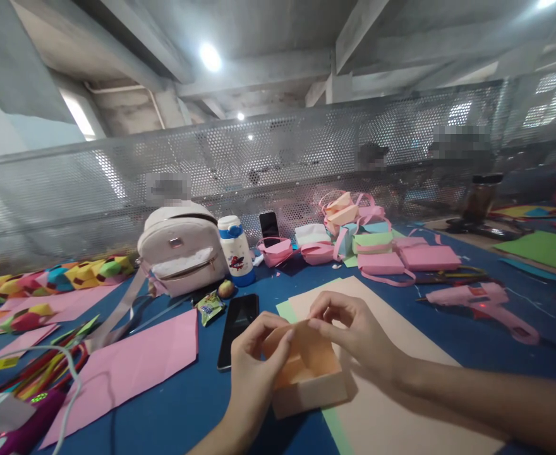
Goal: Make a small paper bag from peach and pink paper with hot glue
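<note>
A small open box of peach paper (310, 392) is held between both hands, its hollow facing up and toward the camera. My left hand (261, 360) pinches the box's upper left edge between thumb and fingers. On the same raised flap, farther right, my right hand (354, 328) has thumb and fingertips closed on the paper. Beneath the right hand and forearm lie large peach sheets (401, 404) with green paper (337, 433) showing at their edge. A black phone (238, 325) lies just left of the left hand.
Pink paper (140, 366) and scissors lie left. Behind are a white backpack (183, 253), a bottle (236, 253), a snack packet (210, 308) and folded paper bags (382, 262). A pink glue gun (486, 303) lies right. A perforated metal partition (282, 151) stands beyond.
</note>
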The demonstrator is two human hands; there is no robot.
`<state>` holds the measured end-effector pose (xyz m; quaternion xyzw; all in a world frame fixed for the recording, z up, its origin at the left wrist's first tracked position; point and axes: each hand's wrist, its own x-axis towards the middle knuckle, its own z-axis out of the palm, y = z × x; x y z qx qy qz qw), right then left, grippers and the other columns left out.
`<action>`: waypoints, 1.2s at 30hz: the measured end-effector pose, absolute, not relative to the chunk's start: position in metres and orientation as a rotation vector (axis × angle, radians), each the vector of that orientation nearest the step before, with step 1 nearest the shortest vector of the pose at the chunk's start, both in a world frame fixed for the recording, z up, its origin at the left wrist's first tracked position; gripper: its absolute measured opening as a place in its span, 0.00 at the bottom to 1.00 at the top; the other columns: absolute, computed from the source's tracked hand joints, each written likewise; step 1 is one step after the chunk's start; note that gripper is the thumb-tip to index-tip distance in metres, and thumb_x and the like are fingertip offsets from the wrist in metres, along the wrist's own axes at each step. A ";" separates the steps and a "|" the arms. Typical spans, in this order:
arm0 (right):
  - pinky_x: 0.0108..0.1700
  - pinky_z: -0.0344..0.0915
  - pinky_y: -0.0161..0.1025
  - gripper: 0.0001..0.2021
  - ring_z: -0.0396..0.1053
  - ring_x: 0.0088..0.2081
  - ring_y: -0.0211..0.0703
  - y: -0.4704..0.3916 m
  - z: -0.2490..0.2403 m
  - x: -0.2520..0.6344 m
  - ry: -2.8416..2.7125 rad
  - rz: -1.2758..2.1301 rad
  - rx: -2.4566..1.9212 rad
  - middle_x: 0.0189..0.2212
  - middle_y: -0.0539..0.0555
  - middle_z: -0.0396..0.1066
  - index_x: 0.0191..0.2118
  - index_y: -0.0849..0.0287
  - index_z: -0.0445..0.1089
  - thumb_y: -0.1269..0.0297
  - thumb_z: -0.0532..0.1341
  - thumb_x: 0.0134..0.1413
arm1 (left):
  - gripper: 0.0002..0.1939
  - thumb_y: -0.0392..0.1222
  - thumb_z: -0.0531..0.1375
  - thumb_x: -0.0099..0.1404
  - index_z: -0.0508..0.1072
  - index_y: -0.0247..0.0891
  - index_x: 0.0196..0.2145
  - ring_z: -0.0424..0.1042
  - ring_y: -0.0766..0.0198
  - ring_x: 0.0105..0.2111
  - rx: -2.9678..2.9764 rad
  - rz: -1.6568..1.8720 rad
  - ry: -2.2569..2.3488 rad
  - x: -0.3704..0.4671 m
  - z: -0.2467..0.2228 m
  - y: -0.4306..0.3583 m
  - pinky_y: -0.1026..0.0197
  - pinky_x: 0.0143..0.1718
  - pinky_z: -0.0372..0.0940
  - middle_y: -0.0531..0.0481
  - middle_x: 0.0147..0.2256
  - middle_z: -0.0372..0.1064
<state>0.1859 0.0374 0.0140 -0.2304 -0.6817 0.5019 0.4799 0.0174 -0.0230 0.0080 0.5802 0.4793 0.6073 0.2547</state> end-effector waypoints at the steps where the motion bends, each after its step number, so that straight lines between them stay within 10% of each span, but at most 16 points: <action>1: 0.33 0.60 0.36 0.07 0.63 0.30 0.39 0.038 0.014 0.186 -1.664 1.218 -0.559 0.27 0.48 0.68 0.29 0.57 0.70 0.61 0.66 0.53 | 0.09 0.43 0.64 0.61 0.74 0.36 0.26 0.69 0.63 0.30 1.579 1.652 1.296 0.017 0.008 -0.022 0.66 0.32 0.63 0.50 0.28 0.69; 36: 0.41 0.63 0.42 0.06 0.67 0.37 0.43 0.040 0.028 0.199 -2.081 0.430 -0.208 0.34 0.53 0.75 0.38 0.57 0.74 0.69 0.69 0.54 | 0.06 0.33 0.66 0.62 0.77 0.38 0.37 0.71 0.60 0.32 2.799 1.697 1.135 -0.005 0.014 -0.015 0.58 0.34 0.62 0.49 0.33 0.79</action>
